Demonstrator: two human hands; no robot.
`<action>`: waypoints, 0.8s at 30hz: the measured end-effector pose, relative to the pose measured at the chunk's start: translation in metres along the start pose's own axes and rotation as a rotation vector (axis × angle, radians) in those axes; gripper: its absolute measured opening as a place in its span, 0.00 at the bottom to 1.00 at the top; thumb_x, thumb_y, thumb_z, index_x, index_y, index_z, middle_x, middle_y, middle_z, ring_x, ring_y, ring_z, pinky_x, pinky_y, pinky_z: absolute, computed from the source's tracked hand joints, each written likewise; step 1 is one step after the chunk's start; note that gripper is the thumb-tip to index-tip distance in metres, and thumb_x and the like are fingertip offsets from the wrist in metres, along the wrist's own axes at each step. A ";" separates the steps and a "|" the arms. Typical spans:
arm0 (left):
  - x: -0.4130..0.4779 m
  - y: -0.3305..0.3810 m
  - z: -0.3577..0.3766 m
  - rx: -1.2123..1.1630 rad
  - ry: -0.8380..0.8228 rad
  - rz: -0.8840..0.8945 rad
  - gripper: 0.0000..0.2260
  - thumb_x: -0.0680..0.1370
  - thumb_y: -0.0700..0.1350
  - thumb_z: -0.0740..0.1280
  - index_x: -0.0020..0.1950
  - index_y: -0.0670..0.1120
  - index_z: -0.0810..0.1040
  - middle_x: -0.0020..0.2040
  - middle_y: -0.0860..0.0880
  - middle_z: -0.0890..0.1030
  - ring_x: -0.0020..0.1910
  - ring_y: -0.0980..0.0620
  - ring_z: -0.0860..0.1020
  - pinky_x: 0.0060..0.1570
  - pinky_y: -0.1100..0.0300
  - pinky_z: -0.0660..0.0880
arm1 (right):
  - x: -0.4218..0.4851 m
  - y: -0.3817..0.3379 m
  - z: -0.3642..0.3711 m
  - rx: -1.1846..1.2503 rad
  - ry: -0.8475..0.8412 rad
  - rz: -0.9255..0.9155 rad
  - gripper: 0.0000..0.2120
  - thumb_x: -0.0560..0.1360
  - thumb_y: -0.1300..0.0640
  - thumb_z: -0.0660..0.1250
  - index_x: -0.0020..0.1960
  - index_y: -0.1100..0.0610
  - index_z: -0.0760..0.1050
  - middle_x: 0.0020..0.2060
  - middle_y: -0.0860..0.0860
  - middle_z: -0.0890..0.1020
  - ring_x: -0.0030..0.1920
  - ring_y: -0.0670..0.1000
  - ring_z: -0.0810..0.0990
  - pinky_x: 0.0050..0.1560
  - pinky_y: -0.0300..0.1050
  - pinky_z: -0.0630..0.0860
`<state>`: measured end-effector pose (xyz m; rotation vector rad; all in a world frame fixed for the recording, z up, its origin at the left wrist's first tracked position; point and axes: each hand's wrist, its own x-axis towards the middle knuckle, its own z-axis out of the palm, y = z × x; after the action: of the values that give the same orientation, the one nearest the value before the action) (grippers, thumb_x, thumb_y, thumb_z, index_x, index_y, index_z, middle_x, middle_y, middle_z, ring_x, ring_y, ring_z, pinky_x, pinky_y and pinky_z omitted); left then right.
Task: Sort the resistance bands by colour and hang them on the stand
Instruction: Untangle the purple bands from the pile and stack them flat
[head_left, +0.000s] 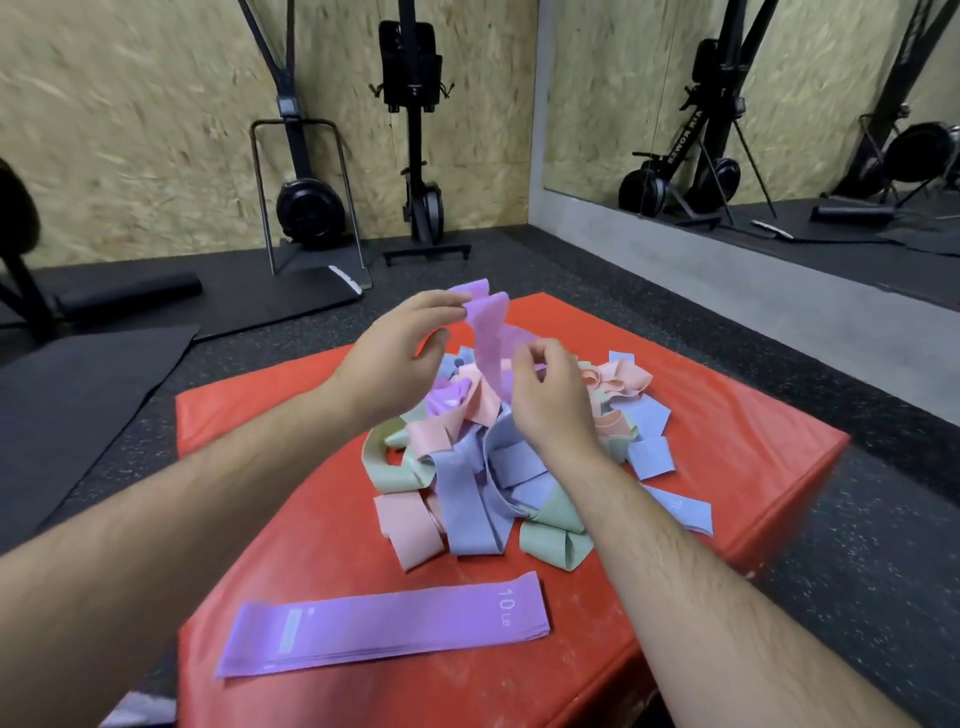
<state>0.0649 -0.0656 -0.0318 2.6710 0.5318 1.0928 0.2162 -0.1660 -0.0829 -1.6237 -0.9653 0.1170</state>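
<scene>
At the left, the red plyo box (249, 415) carries all the work. In the lower left of the frame, on its near edge, lies a flat purple stack (384, 631) of bands marked 10 LB, edges squared. This looks like the only colour sorted so far.

Above it, left of centre, the left hand (395, 358) pinches the top end of a lifted purple band (488, 332) between thumb and fingertips and holds it up off the heap. Just to the right, the right hand (550, 400) has its fingers curled round the lower run of that same band, apparently drawing it free of the tangle.

Beneath both hands and spreading right of centre sits the pile (467, 499), still mixed. Blue, pink, green and some purple loops are folded over one another. A cluster of pink bands (618, 382) and a few blue bands (649, 457) trail out at its right edge.

My judgement is that sorting is at an early stage. Purple is partly gathered, with the held band probably due to join the stack, and blue, pink and green are untouched. No stand shows in the frame and no band hangs anywhere, so all the hanging remains.
</scene>
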 end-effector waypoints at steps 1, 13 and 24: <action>-0.007 0.004 -0.010 -0.001 0.006 0.033 0.14 0.81 0.33 0.61 0.63 0.40 0.80 0.68 0.51 0.77 0.67 0.55 0.74 0.68 0.62 0.68 | -0.002 -0.010 0.000 0.098 0.011 0.030 0.10 0.82 0.49 0.59 0.44 0.51 0.73 0.42 0.44 0.78 0.46 0.47 0.76 0.47 0.44 0.69; -0.126 0.022 -0.021 -0.248 0.006 -0.043 0.14 0.72 0.31 0.60 0.45 0.45 0.83 0.57 0.53 0.83 0.61 0.52 0.79 0.59 0.52 0.75 | -0.041 -0.043 0.026 0.479 -0.490 0.213 0.08 0.80 0.52 0.67 0.47 0.53 0.84 0.44 0.48 0.86 0.47 0.47 0.80 0.56 0.45 0.75; -0.132 -0.010 -0.011 -0.552 -0.082 -0.627 0.15 0.74 0.41 0.74 0.57 0.51 0.77 0.54 0.50 0.80 0.43 0.55 0.78 0.39 0.63 0.74 | -0.050 -0.054 0.035 0.543 -0.536 0.160 0.09 0.82 0.59 0.64 0.54 0.55 0.83 0.53 0.51 0.86 0.52 0.47 0.82 0.53 0.44 0.75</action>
<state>-0.0323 -0.1093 -0.1110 1.8704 0.8299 0.7859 0.1362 -0.1721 -0.0684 -1.1721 -1.0789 0.8842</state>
